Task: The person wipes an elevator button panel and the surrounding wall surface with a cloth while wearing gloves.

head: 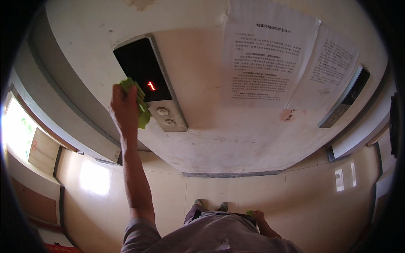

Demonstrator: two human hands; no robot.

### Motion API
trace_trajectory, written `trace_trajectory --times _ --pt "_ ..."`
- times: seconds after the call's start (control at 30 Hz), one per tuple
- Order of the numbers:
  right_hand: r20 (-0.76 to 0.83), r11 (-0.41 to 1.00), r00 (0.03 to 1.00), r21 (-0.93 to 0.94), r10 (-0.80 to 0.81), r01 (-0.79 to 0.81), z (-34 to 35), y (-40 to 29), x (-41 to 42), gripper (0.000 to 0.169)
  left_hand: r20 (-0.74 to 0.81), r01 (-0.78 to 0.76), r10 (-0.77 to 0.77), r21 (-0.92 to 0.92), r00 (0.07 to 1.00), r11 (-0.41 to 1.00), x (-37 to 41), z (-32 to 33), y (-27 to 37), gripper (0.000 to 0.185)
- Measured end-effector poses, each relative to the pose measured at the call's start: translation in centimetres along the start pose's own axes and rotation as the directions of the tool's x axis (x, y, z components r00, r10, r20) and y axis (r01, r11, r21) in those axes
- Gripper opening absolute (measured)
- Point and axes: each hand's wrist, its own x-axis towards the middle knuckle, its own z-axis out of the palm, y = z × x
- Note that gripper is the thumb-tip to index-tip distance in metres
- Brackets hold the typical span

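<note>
My left hand (122, 106) is raised to the wall and grips a folded green cloth (143, 118). The cloth lies against or just in front of the left edge of an elevator call panel (174, 121), near the lower end of its black display (140, 63). A red digit glows on that display. Two round buttons sit below it, the upper button (163, 111) and the lower button (170, 122). Down by my waist, my right hand (259, 216) is closed on a small green item (249, 212), perhaps another cloth, mostly hidden by the fingers.
Printed paper notices (262, 63) are stuck on the white wall (202, 142) right of the panel. A second call panel (345, 96) is further right. Recessed doorways flank the wall. Glossy tiles (212, 189) cover the floor, and a bright window (17, 126) is far left.
</note>
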Motion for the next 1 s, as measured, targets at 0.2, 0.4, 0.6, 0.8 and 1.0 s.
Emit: trace_trajectory --times 0.2,0.4,0.6,0.8,1.0 --pt "0.017 0.965 0.986 -0.202 -0.168 0.168 0.7 0.9 2.5 0.028 -0.008 -0.068 0.069 0.113 0.998 0.991 -1.2 0.0 0.1 0.019" --pt "0.005 0.984 0.995 -0.15 -0.095 0.094 0.7 -0.4 2.3 0.036 -0.109 -0.173 0.181 0.078 0.978 0.982 3.1 -1.1 3.8 0.02" --pt "0.02 0.979 0.997 -0.186 -0.081 0.083 0.5 -1.4 0.4 0.037 0.023 0.037 -0.035 -0.072 0.999 0.997 3.5 -0.8 2.9 0.022" --pt "0.048 0.996 0.999 -0.09 -0.016 0.02 -0.2 -1.6 -2.0 0.042 0.034 0.074 -0.073 -0.035 0.997 0.997 -2.3 1.0 -0.9 0.025" --pt "0.15 0.805 0.919 -0.447 -0.364 0.391 -0.3 -0.6 0.7 0.035 0.118 0.186 -0.184 -0.005 0.976 0.983 -5.7 0.4 -2.9 0.021"
